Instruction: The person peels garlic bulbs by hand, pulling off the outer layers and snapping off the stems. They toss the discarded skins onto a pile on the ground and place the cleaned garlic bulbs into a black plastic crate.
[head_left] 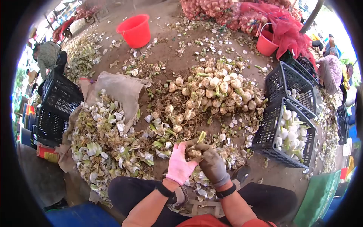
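Note:
A garlic bulb with soil on it and a short green stem sits between my two hands, in front of my lap. My left hand, in a pink glove, has its fingers closed around one side of the bulb. From the other side my right hand, in a dark grey-brown glove, closes on it too; whether a small tool is in these fingers is hidden. Just beyond lies a heap of unpeeled garlic bulbs with stems and roots. A pile of peeled garlic skins spreads to my left.
Black crates stand at my right, the nearest holding cleaned white bulbs. More black crates are at the left, beside a grey cloth sack. Ahead are a red bucket and red net sacks. Other people sit at both sides.

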Available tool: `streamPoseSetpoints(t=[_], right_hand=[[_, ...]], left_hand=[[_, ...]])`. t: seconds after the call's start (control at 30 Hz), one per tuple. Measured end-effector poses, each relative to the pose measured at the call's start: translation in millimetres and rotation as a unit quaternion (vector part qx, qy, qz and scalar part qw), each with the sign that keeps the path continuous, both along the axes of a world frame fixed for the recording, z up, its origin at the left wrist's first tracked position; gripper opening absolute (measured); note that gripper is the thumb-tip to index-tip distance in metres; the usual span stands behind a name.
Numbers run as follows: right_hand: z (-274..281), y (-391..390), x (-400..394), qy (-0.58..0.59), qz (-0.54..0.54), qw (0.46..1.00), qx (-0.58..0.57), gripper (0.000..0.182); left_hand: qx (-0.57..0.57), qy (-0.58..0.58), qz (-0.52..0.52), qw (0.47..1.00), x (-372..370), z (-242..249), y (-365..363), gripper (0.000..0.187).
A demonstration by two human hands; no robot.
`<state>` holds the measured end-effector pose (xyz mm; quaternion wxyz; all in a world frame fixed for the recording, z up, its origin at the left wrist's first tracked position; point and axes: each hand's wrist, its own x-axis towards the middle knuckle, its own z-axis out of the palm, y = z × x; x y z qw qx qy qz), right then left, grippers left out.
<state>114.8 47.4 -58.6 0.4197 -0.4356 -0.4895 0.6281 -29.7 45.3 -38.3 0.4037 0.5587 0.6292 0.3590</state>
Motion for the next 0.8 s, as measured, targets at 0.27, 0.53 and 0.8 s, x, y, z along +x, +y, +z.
streamPoseSetpoints(t=[0.27,0.53,0.8], right_hand=[[55,-17,18,0.131,-0.126,0.983,-0.009,0.036],[66,-25,15,0.071,-0.134,0.988,0.009,0.030],[58,-28,22,-0.101,-0.140,0.977,0.123,0.019]], left_hand=[[0.156,-0.042,-0.021,0.987,23,32,-22,0.052],[0.197,-0.011,-0.048,0.979,20,48,-28,0.052],[0.032,-0.250,-0.085,0.964,4,39,-23,0.054]])
